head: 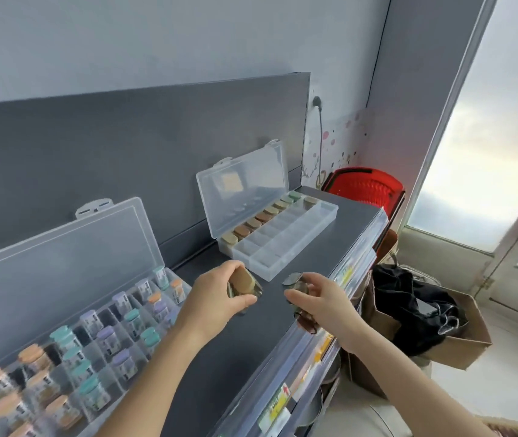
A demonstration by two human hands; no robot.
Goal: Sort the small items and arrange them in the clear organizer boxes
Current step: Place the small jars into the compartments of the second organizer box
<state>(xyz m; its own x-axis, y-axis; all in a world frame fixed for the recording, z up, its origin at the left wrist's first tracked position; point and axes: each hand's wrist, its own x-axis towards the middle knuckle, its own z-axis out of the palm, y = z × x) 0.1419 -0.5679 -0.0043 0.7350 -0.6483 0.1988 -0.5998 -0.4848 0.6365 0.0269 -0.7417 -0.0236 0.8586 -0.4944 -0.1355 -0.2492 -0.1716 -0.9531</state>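
Two clear organizer boxes sit open on a dark grey counter (pixel 245 348), their lids leaning back against the grey wall panel. The near box (pixel 135 384) lies at 8 o'clock in the view. Its compartments hold small jars with orange lids (pixel 31 351), teal lids (pixel 92 383) and purple lids (pixel 106 332).

The far box (pixel 283 261) sits at 12 o'clock from the hands. A row of tan, brown and green lidded jars (pixel 262 216) fills its back compartments, one more jar stands at its far end, and the front compartments show only clear plastic.

Near the middle of the view, the left hand (pixel 216 298) hovers over the counter. Its thumb and fingers are curled round a tan-lidded jar (pixel 243 280), which is tilted with the lid facing the far box. The right hand (pixel 320 302) is at 3 o'clock from the left, close to it but apart, above the counter's front edge. Its fingertips pinch a small glassy item (pixel 298 288) that is too blurred to name. Whether the brownish shape under the palm is also held, I cannot tell.

A red basket (pixel 365 184) stands at 2 o'clock, past the counter's end. A brown paper bag (pixel 462 351) holding black cloth (pixel 409 310) sits on the floor at 4 o'clock.
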